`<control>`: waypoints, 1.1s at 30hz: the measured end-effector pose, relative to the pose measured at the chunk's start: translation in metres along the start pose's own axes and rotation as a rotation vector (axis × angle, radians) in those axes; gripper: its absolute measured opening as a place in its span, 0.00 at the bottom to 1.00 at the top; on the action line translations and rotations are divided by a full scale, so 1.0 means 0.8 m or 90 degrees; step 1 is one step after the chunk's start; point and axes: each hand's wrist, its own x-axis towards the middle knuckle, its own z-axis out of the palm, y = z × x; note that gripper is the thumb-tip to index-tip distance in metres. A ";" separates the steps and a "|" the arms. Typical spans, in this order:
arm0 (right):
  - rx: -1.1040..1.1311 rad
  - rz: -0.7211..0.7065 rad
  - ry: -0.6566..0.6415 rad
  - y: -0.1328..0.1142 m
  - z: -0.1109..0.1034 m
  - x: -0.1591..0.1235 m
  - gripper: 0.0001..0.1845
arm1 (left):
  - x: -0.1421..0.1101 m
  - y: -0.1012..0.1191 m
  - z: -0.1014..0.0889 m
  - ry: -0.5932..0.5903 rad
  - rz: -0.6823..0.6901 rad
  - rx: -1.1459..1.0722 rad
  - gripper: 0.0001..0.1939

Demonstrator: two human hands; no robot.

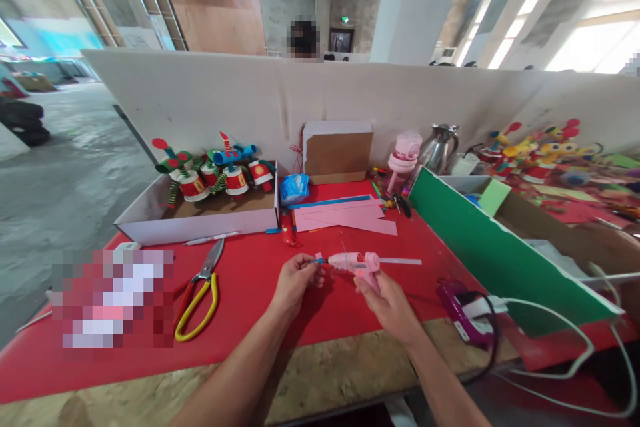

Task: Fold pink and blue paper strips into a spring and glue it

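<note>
My right hand (pixel 383 297) is wrapped round the handle of a pink glue gun (pixel 369 265), its red light showing. A clear glue stick (pixel 407 261) juts from the gun's rear. The nozzle points left, at or very near a small blue piece (pixel 319 260) pinched between the thumb and fingers of my left hand (pixel 303 277). A bit of pink shows just behind that piece; its exact kind is too small to make out. Both hands are over the red table cover (pixel 250 293).
At left, a white box (pixel 200 225) holds several paper-cup figures (pixel 235 180). Scissors (pixel 203 293) lie in front of it. Pink paper strips (pixel 345 215) lie behind my hands. A green-sided box (pixel 480 250), a purple power strip (pixel 465 313) and white cables (pixel 555 310) are at right.
</note>
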 end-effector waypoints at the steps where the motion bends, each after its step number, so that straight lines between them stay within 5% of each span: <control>1: -0.007 -0.009 0.004 -0.001 -0.001 0.000 0.21 | 0.000 0.000 0.000 0.002 0.001 0.002 0.17; 26: -0.013 -0.050 0.000 -0.009 -0.004 -0.001 0.19 | 0.001 -0.003 0.002 0.010 0.007 0.041 0.15; 33: 0.096 0.080 0.004 0.007 0.000 0.001 0.22 | 0.001 -0.002 -0.003 -0.022 -0.002 0.001 0.15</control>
